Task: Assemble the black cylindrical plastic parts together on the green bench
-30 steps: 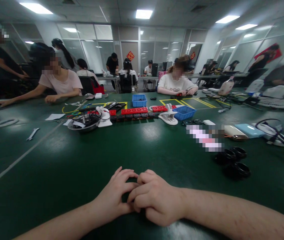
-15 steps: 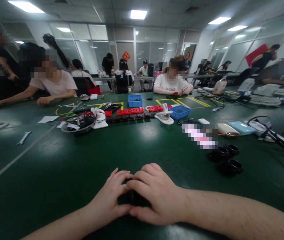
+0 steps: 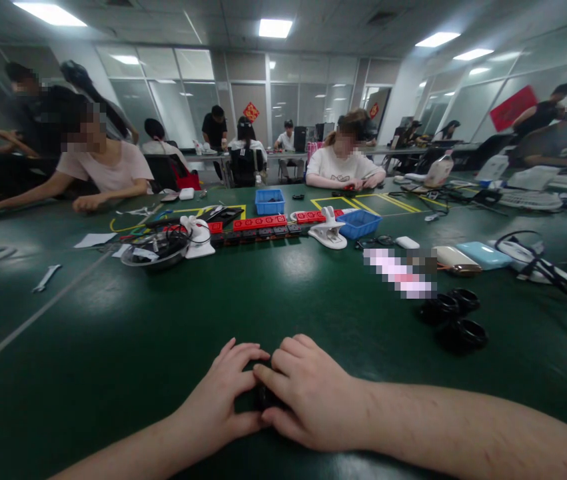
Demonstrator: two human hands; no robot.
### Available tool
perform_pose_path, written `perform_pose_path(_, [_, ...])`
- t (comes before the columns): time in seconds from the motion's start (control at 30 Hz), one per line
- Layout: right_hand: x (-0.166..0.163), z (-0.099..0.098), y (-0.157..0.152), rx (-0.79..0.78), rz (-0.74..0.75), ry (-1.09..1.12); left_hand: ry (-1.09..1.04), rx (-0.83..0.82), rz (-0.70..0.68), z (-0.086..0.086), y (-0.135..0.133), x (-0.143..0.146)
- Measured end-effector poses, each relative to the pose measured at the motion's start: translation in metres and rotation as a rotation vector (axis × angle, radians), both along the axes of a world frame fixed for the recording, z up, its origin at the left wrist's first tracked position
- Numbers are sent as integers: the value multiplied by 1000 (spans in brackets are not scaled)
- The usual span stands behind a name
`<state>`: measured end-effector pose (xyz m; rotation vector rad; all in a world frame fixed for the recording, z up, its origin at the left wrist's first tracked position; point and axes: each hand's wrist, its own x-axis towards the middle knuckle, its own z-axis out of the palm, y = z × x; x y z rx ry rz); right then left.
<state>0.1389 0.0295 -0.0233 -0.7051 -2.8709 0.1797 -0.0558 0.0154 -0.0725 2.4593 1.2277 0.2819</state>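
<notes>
Between my two hands, low on the green table (image 3: 173,333), is a small glossy black part (image 3: 264,397), mostly covered by fingers. My left hand (image 3: 223,393) curls round its left side, thumb below and fingers above. From the right, my right hand (image 3: 308,393) grips it, with fingers over the top and the thumb at the near side. The fingertips of both hands meet around the part. Off to the right stand several black ring-shaped parts (image 3: 466,333), hollow in the middle and grouped together.
Across the table lie red power strips (image 3: 259,223), white clips (image 3: 329,230), blue bins (image 3: 360,224) and a bowl of cables (image 3: 156,257). A wrench (image 3: 47,278) lies left. Boxes, a light blue case (image 3: 483,255) and cables sit right. People (image 3: 346,160) sit opposite.
My right hand has turned slightly and dropped a little over the black part. More of the part's dark surface shows between the hands. My left hand has barely moved.
</notes>
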Motion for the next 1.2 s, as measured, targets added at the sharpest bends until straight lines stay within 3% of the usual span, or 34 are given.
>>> perform_pose_path(0.27, [4, -2, 5, -21, 207, 41, -22, -23, 20, 3, -1, 1])
perform_pose_path(0.53, [-1, -26, 9, -78, 328, 167, -5, -37, 14, 6, -2, 3])
perform_pose_path(0.8, [-1, -36, 4, 57, 360, 210, -26, -25, 14, 0, 0, 0])
perform_pose_path(0.9, [0, -32, 4, 111, 379, 329, -31, -16, 12, -1, -1, -1])
perform_pose_path(1.07, [5, -15, 2, 278, 318, 567, -22, -39, 11, 3, -2, -1])
perform_pose_path(1.2, [5, -8, 2, 211, 119, 507, -39, -27, 22, 2, -1, -1])
